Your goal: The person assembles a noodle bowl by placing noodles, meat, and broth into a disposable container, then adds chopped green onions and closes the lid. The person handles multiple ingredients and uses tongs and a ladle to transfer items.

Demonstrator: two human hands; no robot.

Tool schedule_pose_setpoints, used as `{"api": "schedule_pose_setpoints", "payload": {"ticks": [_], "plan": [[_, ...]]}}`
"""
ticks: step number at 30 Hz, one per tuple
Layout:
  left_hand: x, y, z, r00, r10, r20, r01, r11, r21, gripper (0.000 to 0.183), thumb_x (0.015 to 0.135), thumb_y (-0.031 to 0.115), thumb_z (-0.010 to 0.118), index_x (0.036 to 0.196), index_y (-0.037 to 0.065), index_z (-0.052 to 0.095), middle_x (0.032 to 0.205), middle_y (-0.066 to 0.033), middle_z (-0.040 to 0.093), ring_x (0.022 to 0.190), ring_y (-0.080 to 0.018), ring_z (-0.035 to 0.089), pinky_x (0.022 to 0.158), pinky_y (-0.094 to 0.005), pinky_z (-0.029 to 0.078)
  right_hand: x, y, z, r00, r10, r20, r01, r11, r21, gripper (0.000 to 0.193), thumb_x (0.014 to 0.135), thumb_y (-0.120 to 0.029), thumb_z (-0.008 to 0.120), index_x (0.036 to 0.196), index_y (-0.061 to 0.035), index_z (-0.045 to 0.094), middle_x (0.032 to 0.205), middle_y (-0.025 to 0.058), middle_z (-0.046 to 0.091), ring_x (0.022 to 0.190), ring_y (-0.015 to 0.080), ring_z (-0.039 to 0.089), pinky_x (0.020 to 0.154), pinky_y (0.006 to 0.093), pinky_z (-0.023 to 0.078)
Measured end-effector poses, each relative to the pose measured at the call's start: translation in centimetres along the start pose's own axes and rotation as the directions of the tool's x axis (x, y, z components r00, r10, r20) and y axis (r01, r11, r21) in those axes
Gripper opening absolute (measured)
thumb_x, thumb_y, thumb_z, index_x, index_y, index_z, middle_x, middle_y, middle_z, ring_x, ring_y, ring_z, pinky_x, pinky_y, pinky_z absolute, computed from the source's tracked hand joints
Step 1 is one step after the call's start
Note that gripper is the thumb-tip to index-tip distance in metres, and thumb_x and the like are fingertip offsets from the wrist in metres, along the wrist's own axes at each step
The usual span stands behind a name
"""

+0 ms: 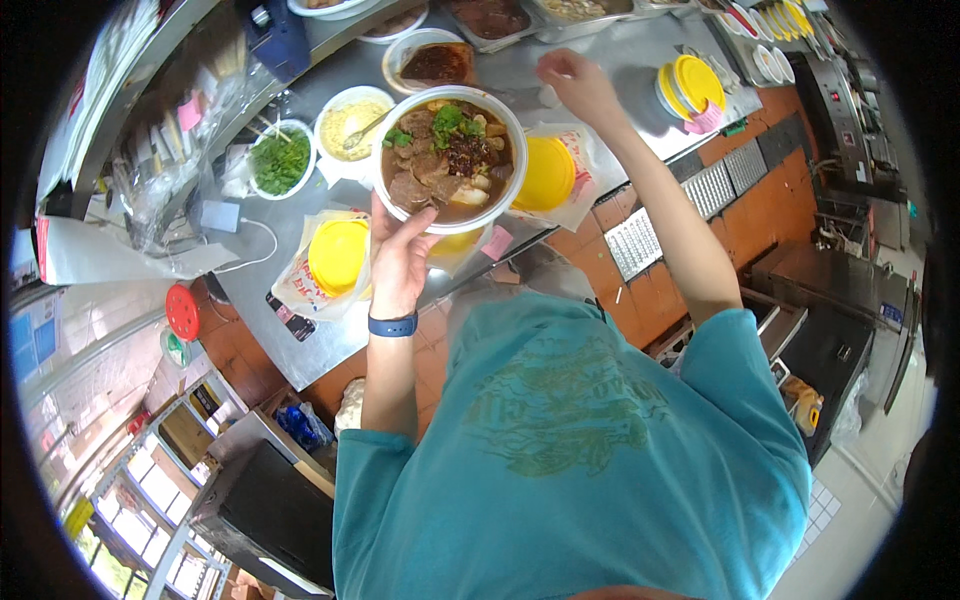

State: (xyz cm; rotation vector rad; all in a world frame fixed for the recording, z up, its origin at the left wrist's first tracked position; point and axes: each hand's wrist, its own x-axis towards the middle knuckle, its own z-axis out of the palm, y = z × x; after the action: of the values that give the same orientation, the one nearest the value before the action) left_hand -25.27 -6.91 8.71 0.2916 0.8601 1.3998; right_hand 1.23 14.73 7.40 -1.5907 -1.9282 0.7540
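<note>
My left hand [399, 262] grips the near rim of a round white takeaway bowl [450, 215], thumb on top. Inside the raised bowl are sliced meat [418, 180], dark broth and green herb leaves [457, 122]. My right hand [568, 78] is over the steel counter, beyond the bowl to the right. Its fingers are curled together; what they hold, if anything, is too small to make out. Behind the bowl is a tub of dark red sauce [435, 66]. To the left stand a bowl of chopped pale garlic [340, 117] with a spoon and a bowl of chopped greens [281, 160].
Bagged containers with yellow lids [339, 256] [545, 173] sit along the counter's near edge. More yellow lids [697, 84] are stacked at the right. Metal trays of food [490, 20] line the back. A shelf [160, 60] with plastic-wrapped items overhangs the left side.
</note>
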Motion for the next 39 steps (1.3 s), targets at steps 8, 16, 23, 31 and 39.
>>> {"api": "schedule_pose_setpoints", "payload": {"ticks": [8,16,23,31,39], "plan": [[0.7,-4.4,5.5,0.995,-0.085,0.054,0.082,0.995,0.05,0.077,0.086,-0.019,0.055,0.153,0.01,0.03,0.139,-0.0157,0.052,0.119,-0.0289,0.061,0.098,-0.04,0.057,-11.5,-0.9,-8.0,0.873,0.167,0.458,-0.431,0.701,0.567,0.025,0.096,-0.016,0.066,0.113,0.0021,0.064,0.105,0.0082,0.068,0.095,0.016,0.069,0.083,0.0297,0.059],[1.7,-14.6,16.5,0.996,-0.083,0.039,0.08,0.994,0.08,0.074,0.089,-0.013,0.055,0.154,0.013,0.032,0.144,-0.0119,0.05,0.126,-0.0278,0.057,0.103,-0.041,0.055,-11.1,10.6,-16.9,0.921,0.212,0.325,-0.362,0.773,0.521,0.026,0.087,-0.017,0.076,0.106,-0.0014,0.066,0.092,0.0009,0.065,0.085,0.0117,0.06,0.074,0.0335,0.052],[7.5,-25.0,22.8,0.975,-0.217,0.055,0.217,0.976,0.014,0.056,0.099,0.016,0.059,0.15,0.013,0.037,0.143,-0.011,0.052,0.127,-0.0261,0.057,0.094,-0.047,0.059,-9.7,20.1,-23.7,0.881,0.226,0.415,-0.444,0.696,0.564,0.016,0.09,-0.006,0.067,0.103,0.0033,0.062,0.093,0.0099,0.066,0.085,0.0168,0.068,0.07,0.0278,0.06],[14.7,-32.0,21.7,0.933,-0.31,-0.182,0.358,0.85,0.387,0.064,0.1,0.052,0.054,0.147,0.011,0.042,0.153,-0.0096,0.042,0.143,-0.0252,0.038,0.104,-0.0593,0.042,-9.3,32.6,-17.7,0.828,0.362,0.428,-0.56,0.532,0.635,0.016,0.09,-0.003,0.065,0.104,0.0048,0.062,0.094,0.0102,0.064,0.084,0.0208,0.07,0.073,0.0327,0.064],[19.0,-34.6,18.2,0.908,-0.219,-0.357,0.384,0.777,0.5,0.06,0.098,0.036,0.057,0.148,0.007,0.042,0.142,-0.0128,0.051,0.128,-0.0275,0.051,0.091,-0.0478,0.054,-8.1,38.7,-10.7,0.858,0.352,0.375,-0.511,0.499,0.7,0.007,0.092,-0.003,0.064,0.097,0.0015,0.062,0.095,0.0081,0.065,0.081,0.0159,0.068,0.071,0.0304,0.064]]}}
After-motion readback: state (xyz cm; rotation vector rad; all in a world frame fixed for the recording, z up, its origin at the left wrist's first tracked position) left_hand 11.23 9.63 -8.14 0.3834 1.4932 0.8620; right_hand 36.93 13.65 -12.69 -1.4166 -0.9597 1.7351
